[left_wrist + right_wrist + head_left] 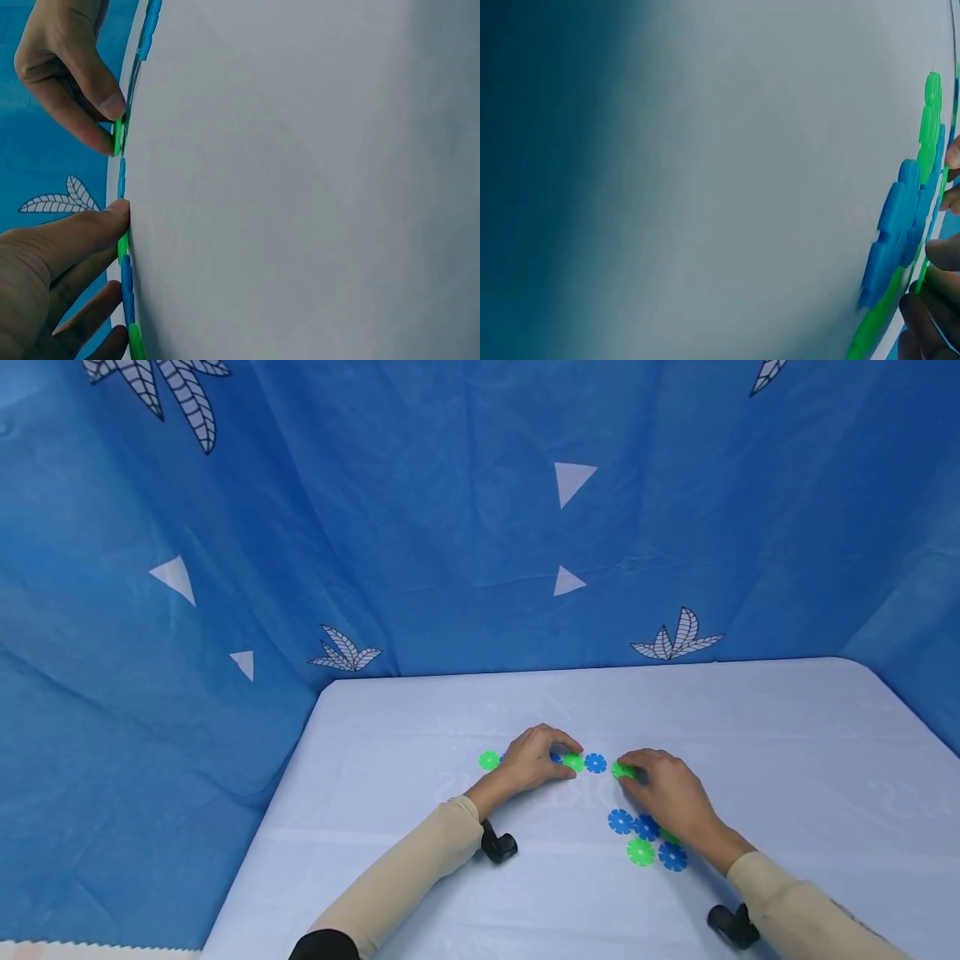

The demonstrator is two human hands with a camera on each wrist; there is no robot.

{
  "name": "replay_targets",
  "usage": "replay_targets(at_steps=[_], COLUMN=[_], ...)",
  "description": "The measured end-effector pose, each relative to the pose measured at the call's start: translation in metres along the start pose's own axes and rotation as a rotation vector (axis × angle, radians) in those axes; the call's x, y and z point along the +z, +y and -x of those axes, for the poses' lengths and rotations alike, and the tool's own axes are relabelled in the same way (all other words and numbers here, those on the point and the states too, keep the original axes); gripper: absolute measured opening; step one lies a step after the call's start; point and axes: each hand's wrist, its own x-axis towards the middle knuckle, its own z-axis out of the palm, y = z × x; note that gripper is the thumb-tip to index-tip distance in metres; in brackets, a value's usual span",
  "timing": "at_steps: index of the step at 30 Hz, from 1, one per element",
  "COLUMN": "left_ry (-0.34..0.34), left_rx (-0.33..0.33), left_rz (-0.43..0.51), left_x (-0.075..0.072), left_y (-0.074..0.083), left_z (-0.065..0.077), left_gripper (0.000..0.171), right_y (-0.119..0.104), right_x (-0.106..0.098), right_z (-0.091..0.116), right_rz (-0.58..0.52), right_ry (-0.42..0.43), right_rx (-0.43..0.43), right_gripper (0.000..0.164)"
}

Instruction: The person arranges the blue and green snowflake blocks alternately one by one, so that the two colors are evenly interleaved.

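Notched interlocking discs lie in a row on the white table. My left hand [534, 758] spans a green disc [573, 763] in that row, thumb and forefinger at its opposite edges. Just right of it sits a blue disc [596, 763]. With thumb and fingertips my right hand [667, 787] pinches another green disc [622, 770], a small gap to the right of the blue one; the left wrist view also shows this right hand [71, 71] gripping it. Part of the row, including a blue disc [556, 759], is half hidden behind the left hand.
Nearer me, below the right hand, is a loose cluster with blue discs [620, 822] and a green disc [641, 852]. A green disc [489, 761] marks the row's left end. A blue curtain [465, 527] hangs behind the table [405, 727].
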Motion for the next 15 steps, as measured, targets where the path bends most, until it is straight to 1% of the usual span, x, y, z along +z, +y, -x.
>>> replay_targets(at_steps=[7,15], left_ry=[-0.002,-0.004], left_rx=[0.003,0.008], left_rz=[0.005,0.005], left_x=[-0.001,-0.001], left_y=[-0.001,-0.001], left_z=[0.001,0.000], left_gripper=[0.032,0.032], right_y=[0.001,0.001], right_x=[0.003,0.003], right_z=[-0.008,-0.012], right_rz=[-0.016,-0.026], right_ry=[-0.011,-0.029], right_rx=[0.010,0.013], right_gripper=[0.030,0.031])
